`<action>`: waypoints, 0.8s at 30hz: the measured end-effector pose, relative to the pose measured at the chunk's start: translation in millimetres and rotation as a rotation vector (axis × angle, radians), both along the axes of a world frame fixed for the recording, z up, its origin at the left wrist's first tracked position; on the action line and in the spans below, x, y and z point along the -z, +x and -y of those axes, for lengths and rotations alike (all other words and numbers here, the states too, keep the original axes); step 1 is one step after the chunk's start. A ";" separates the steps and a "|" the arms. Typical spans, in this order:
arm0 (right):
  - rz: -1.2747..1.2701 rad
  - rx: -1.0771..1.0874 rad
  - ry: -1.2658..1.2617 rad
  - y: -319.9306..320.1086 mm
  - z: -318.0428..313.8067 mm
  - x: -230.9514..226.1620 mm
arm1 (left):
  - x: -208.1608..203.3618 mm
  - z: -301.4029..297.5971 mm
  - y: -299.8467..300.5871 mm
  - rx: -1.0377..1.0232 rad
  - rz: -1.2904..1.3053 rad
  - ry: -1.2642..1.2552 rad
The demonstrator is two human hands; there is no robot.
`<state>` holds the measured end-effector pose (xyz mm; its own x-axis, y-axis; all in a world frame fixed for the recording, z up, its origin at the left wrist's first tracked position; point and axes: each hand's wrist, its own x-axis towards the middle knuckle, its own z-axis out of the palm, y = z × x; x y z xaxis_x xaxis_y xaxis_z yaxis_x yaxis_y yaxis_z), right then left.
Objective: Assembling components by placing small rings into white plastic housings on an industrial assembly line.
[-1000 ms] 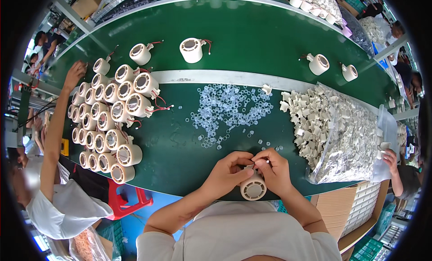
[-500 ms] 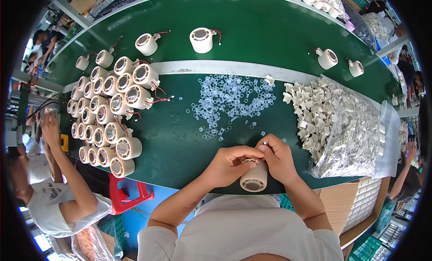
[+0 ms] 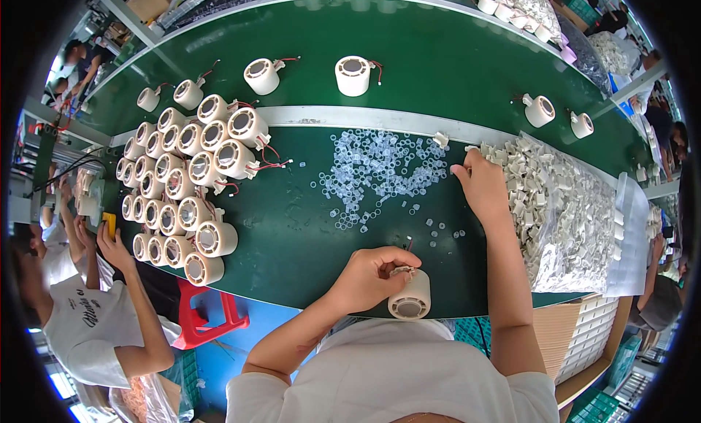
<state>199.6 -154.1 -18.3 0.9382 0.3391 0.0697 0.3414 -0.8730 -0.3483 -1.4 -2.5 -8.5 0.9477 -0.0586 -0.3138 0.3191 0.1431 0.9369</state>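
My left hand (image 3: 374, 278) is closed around a cream-white cylindrical part (image 3: 409, 300) at the table's front edge. The cylinder's grey round face, set in a slotted ring, points toward me, and a short wire with a small white plug sticks up behind it. My right hand (image 3: 482, 183) is stretched away, between a scatter of clear plastic rings (image 3: 380, 171) and a heap of small white plastic clips (image 3: 522, 178). Its thumb and forefinger stand apart, with nothing visible between them. Its other fingers are partly hidden.
Rows of similar cylinders (image 3: 191, 171) with red wires stand at the left. A metal strip (image 3: 350, 116) crosses the green table (image 3: 292, 226), with more cylinders beyond it. A clear bag (image 3: 573, 233) lies under and around the clips. At the left, a co-worker sits by a red stool (image 3: 208, 324).
My right hand has let go at the cylinder and moved forward and right to the clips' edge. The left hand keeps its hold. The whole view has shifted slightly.
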 end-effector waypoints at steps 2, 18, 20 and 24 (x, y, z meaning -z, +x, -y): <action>0.007 -0.056 0.010 -3.0 7.7 0.9 | -0.4 0.0 -0.1 -0.021 0.001 0.006; -0.600 -0.405 0.971 -124.0 15.8 -17.4 | -7.5 -5.2 6.4 -0.083 -0.028 -0.003; -0.562 -0.426 0.940 -123.8 14.7 -17.8 | -5.8 -5.4 6.0 -0.088 -0.031 -0.036; -0.442 -0.488 0.843 -123.3 10.5 -23.4 | -4.2 -6.4 4.9 -0.098 -0.030 -0.136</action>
